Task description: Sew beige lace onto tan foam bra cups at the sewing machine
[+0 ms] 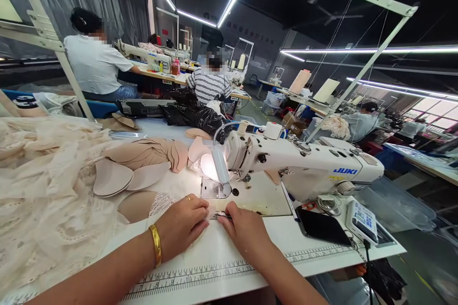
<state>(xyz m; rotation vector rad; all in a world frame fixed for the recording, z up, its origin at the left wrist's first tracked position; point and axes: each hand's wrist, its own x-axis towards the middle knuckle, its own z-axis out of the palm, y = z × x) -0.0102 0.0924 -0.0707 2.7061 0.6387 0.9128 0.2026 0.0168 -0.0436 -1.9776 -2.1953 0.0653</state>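
Note:
My left hand (184, 221), with a gold bracelet and a ring, is closed with its fingertips on a thin pale piece of fabric (212, 210) at the front of the sewing machine (286, 157). Just right of it, my right hand (246, 231) pinches a small dark metal tool that looks like thread snips (222, 215); most of it is hidden by the fingers. White lace (160, 204) and a beige bra cup (136, 206) lie beside my left wrist. Under the lit lamp (221, 164), the needle area stands just beyond both hands.
Cream lace fabric (53, 190) is heaped at left, near stacked beige cups (150, 150). A black phone (322, 225), a pen (289, 200) and a white box (361, 219) lie at right. A printed ruler (200, 274) runs along the table's front. Co-workers sit beyond.

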